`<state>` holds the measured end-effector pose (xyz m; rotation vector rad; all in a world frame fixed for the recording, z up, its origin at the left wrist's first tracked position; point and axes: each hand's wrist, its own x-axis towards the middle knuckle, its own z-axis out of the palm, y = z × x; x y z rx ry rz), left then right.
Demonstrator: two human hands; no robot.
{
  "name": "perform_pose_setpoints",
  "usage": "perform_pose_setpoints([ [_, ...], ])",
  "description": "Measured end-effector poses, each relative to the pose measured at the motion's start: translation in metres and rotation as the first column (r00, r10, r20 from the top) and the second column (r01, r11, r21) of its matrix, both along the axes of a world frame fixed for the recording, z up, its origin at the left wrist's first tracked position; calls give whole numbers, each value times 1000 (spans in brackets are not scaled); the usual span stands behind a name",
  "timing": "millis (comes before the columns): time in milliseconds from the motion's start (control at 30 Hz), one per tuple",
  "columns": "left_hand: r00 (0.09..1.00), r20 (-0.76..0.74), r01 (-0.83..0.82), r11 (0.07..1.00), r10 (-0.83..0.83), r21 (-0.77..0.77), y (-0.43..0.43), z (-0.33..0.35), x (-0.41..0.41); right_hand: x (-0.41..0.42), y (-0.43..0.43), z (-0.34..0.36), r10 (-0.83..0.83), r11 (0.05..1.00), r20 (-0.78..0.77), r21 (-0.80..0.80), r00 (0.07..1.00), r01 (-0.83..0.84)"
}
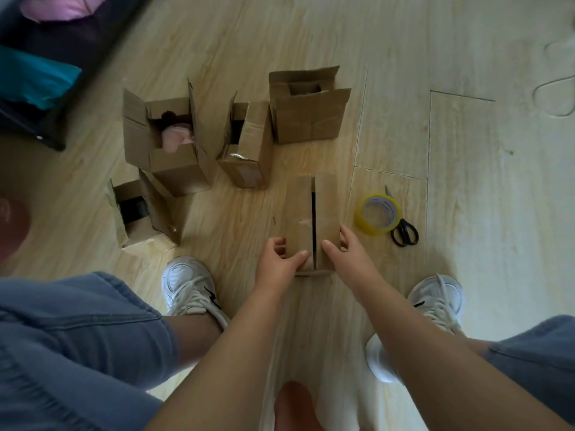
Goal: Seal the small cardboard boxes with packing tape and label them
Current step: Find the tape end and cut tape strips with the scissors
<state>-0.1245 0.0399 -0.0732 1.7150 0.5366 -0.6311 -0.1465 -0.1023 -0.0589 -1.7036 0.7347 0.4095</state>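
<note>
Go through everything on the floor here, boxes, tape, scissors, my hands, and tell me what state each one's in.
held box: flaps folded down, gap between them untaped
left hand: grips held box's near left corner
right hand: grips its near right corner
pink-item box: open, flaps up
narrow box: open, one flap up
far box: open, flaps up
leftmost box: open
tape roll: lying flat, untouched
scissors: closed, lying beside tape roll

left hand (pixel 278 259): fingers curled, thumb extended | right hand (pixel 343 248): same
</note>
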Motion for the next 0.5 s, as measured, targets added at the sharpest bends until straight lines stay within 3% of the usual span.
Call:
perform_pose_setpoints([
  [300, 1000, 25, 6, 999, -7, 46, 1, -12, 1, 0, -6, -20, -14, 999, -33, 36, 999, 15],
  [500, 999, -33, -18, 1000, 18, -12, 2, -14, 8, 3, -7, -14, -33, 999, 23, -11, 999, 33],
])
